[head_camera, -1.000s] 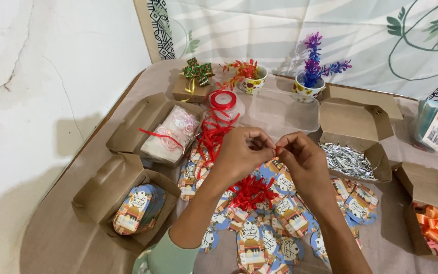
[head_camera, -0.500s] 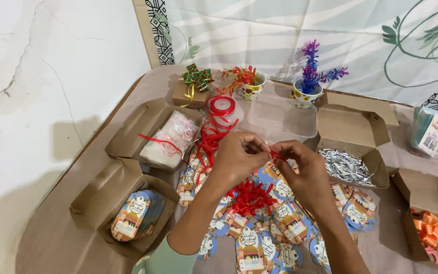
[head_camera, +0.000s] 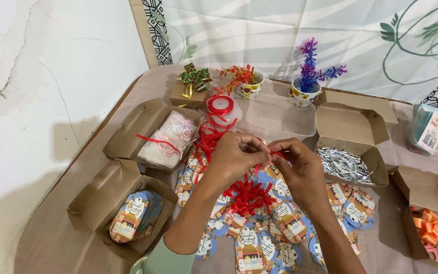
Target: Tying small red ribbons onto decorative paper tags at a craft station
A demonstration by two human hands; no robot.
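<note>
While both hands meet over the middle of the table, a short piece of red ribbon [head_camera: 271,156] sits pinched between their fingertips. The left hand [head_camera: 235,158] closes its thumb and forefinger on the ribbon's left end; the right hand [head_camera: 300,165] closes its thumb and forefinger on the right end. The remaining fingers of each hand curl loosely inward. Whether a tag hangs from the ribbon cannot be told.

Both forearms enter from the near edge and angle toward each other, with the wrists raised above the table surface. A pale green sleeve [head_camera: 164,260] covers the left arm near the elbow.

Directly below the hands lies a heap of cut red ribbon pieces [head_camera: 249,195] on a spread of printed paper tags [head_camera: 259,238]. A red ribbon spool [head_camera: 220,105] stands farther off, to the left of the hands. A brown box of silver shreds [head_camera: 344,165] lies to the right. A second brown box with stacked tags [head_camera: 133,218] lies at the near left.
</note>
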